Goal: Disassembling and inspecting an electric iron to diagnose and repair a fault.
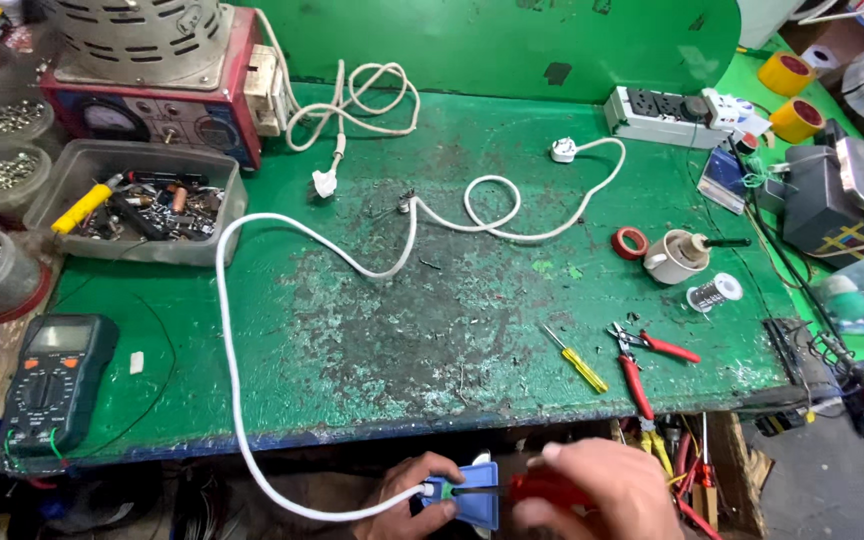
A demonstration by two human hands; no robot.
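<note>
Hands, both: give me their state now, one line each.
Left hand: closed on the blue part where the white cable enters.
Right hand: closed on a red-handled tool.

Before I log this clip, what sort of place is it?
Most likely an electrical repair workbench. A worn green table carries a multimeter, a tray of loose parts and red-handled pliers. The left hand holds a small blue device with a white cord; the right hand works on it with a red-handled tool.

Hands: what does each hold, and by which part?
Left hand holds the blue part by its left end, where the white cable enters. Right hand holds a red-handled tool by its handle.
</note>
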